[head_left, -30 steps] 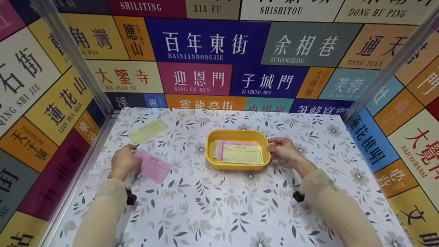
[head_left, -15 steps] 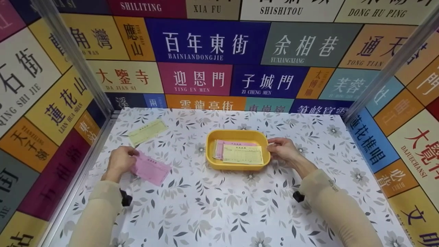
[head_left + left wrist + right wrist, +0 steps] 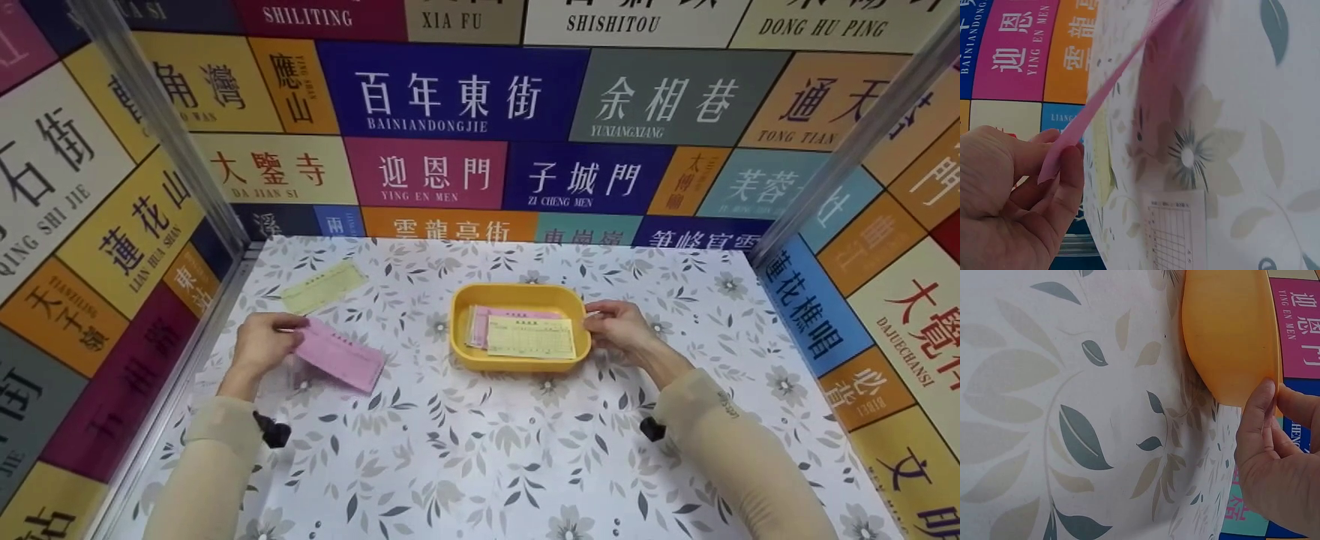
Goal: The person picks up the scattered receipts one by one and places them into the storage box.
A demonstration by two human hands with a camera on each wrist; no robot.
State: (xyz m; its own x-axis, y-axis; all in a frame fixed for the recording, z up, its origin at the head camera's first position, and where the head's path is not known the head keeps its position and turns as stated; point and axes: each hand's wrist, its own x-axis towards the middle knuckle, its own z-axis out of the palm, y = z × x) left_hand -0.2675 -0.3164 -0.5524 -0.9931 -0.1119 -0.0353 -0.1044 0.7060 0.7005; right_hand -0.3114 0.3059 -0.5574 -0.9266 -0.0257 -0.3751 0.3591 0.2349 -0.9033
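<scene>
My left hand (image 3: 262, 345) pinches a pink printed slip (image 3: 343, 357) by its near-left corner, between thumb and fingers. In the left wrist view the pink paper (image 3: 1103, 95) slants up off the table. Beneath it lies a white slip with a printed grid (image 3: 1178, 228). A pale yellow slip (image 3: 324, 286) lies flat just beyond the left hand. My right hand (image 3: 624, 331) holds the right end of a yellow plastic basin (image 3: 517, 365) by its rim, thumb outside. Inside the basin, a yellow slip (image 3: 531, 339) overlaps pink slips (image 3: 517, 312) and other paper, partly hidden.
A white tabletop (image 3: 480, 450) with a grey leaf and flower print carries everything. Panels with colourful street-name signs (image 3: 457, 90) enclose it at the back and sides. Metal posts (image 3: 161, 127) stand at the back corners.
The left hand has drawn slightly left and then upward, taking the pink slip along and raising it off the table. The right hand and the basin have stayed put.
</scene>
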